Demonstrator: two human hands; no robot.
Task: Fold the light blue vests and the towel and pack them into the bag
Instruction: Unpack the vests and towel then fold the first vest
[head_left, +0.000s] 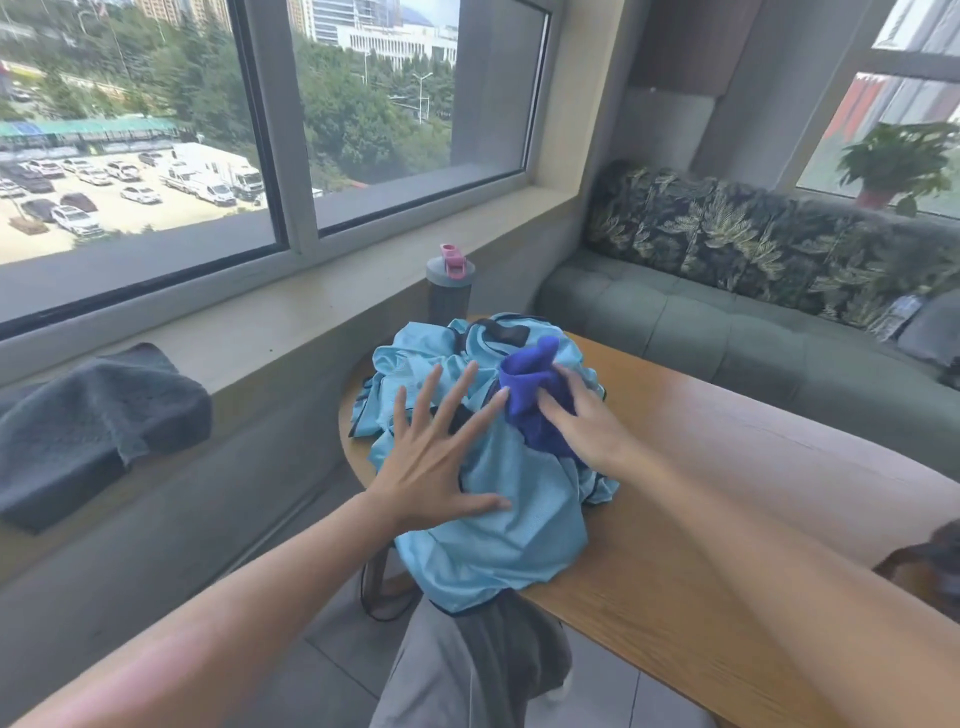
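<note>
Nearest us, our left hand (434, 467) lies flat with fingers spread wide on the heap of light blue vests (498, 525) piled at the rounded end of the wooden desk (691, 525). Just past it, our right hand (582, 426) grips a bunched dark blue towel (530, 395) on top of the heap. We cannot make out the bag. Farther off, a grey bottle (449, 291) with a pink lid stands behind the pile, its cap on, contents hidden. A grey cloth (88, 421) rests on the window ledge (291, 322) at the left.
</note>
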